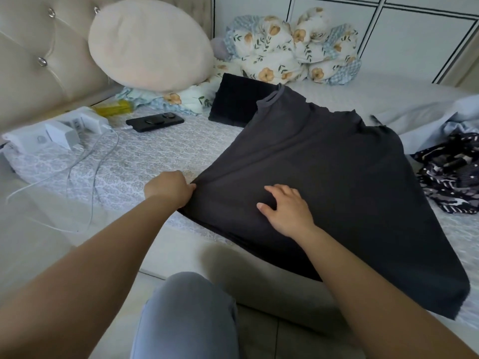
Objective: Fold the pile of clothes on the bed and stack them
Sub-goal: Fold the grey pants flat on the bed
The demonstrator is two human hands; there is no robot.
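Centre frame: a dark grey, matte knit shirt (pixel 324 177) is lying spread across the quilted, patterned bed (pixel 145 156), its hem hanging over the near edge. My left hand (pixel 171 187) is pinching the shirt's left edge; my right hand (pixel 287 208) is pressing it flat, fingers spread. Behind it, a folded black garment (pixel 233 99) is resting. No legible writing.
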